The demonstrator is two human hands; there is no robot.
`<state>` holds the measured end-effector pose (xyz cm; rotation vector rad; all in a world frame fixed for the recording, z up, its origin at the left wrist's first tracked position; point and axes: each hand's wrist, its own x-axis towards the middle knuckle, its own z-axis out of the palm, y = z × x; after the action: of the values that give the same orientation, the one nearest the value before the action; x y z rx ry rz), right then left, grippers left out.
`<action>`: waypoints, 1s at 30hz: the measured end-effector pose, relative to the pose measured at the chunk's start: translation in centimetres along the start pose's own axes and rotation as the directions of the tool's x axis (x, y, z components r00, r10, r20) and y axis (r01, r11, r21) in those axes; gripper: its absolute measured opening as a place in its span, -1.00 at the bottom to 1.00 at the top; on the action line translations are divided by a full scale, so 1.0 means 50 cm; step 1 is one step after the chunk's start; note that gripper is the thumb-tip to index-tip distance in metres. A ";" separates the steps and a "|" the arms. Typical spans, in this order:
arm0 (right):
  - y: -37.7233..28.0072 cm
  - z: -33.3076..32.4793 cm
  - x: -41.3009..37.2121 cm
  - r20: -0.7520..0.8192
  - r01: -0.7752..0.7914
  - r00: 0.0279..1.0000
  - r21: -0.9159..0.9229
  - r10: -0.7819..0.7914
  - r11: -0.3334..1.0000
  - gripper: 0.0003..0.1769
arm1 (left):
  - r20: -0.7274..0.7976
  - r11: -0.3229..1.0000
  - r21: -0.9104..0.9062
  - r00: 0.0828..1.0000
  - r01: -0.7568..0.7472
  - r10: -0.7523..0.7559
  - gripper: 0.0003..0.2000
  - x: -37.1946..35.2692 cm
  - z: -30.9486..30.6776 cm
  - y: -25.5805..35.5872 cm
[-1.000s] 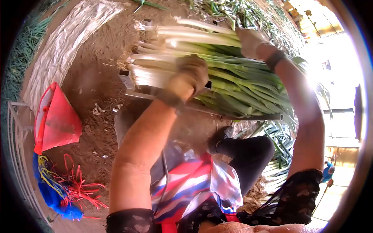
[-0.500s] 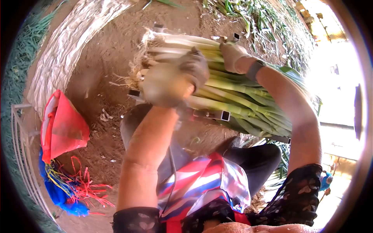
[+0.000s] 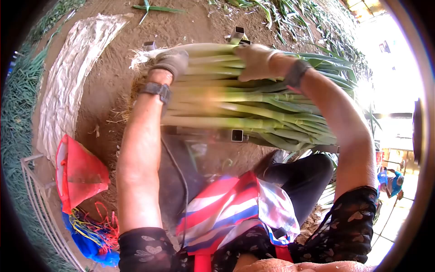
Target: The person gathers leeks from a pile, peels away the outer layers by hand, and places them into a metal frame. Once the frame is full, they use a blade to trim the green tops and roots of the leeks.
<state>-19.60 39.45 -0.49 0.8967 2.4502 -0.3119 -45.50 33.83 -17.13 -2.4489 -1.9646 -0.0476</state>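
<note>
A wide bundle of leeks (image 3: 267, 97) lies crosswise before me, white root ends left and green leaves right. Grey-gloved, my left hand (image 3: 172, 62) is curled over the white end of the farthest leek, close to its roots; its fingertips are hidden. Farther right, my right hand (image 3: 257, 62), in a pale glove, grips the far edge of the bundle, thumb lying across the stalks. Under the leeks is a metal frame, with one square tube end (image 3: 237, 135) showing on the near side and another (image 3: 238, 34) on the far side.
To the left stand a red cone-shaped fabric piece (image 3: 84, 174) and blue and red strings (image 3: 97, 235) beside a thin metal rack (image 3: 43, 204). A whitish sheet (image 3: 68, 77) lies on the soil. Loose leek leaves (image 3: 290, 18) cover the far ground. Another person (image 3: 392, 181) is at far right.
My left hand has moved left and away from me, from the middle of the stalks to the root end. My right hand has shifted slightly left along the far edge.
</note>
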 end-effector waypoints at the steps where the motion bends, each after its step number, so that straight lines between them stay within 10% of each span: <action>1: 0.025 -0.013 -0.021 0.008 -0.043 0.999 0.032 0.043 0.999 -0.08 | 0.073 0.995 0.062 0.994 0.072 -0.077 -0.76 0.000 0.003 0.004; 4: 0.089 -0.050 -0.095 0.038 -0.203 0.978 -0.050 0.205 0.978 -0.15 | 0.231 0.970 0.102 0.944 0.219 -0.237 -0.73 -0.015 -0.107 0.053; 7: 0.144 -0.039 -0.138 0.004 -0.229 0.973 -0.040 0.229 0.973 -0.19 | 0.036 0.961 -0.097 0.965 0.261 -0.258 -0.76 -0.035 -0.114 0.038; 14: 0.089 -0.025 -0.170 0.103 -0.067 0.992 -0.103 0.077 0.992 -0.24 | 0.050 0.897 -0.151 0.910 0.414 -0.412 -0.72 -0.044 -0.109 0.025; 20: 0.159 0.077 -0.110 -0.245 -0.065 0.969 -0.124 0.033 0.990 -0.47 | -0.071 0.863 -0.136 0.864 0.486 -0.498 -0.78 -0.043 -0.073 0.003; 27: 0.145 0.070 -0.111 -0.176 -0.098 0.982 -0.184 0.066 0.978 -0.50 | 0.174 0.914 0.044 0.898 0.402 -0.404 -0.66 -0.074 -0.226 0.133; 30: 0.171 0.089 -0.056 -0.145 -0.105 0.987 -0.287 0.065 0.952 -0.57 | 0.209 0.921 -0.050 0.906 0.385 -0.368 -0.57 -0.050 -0.114 0.111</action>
<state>-10.49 42.72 -3.08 0.9120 2.4826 0.1477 -40.74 30.05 -11.40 -2.1519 -2.5510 0.1133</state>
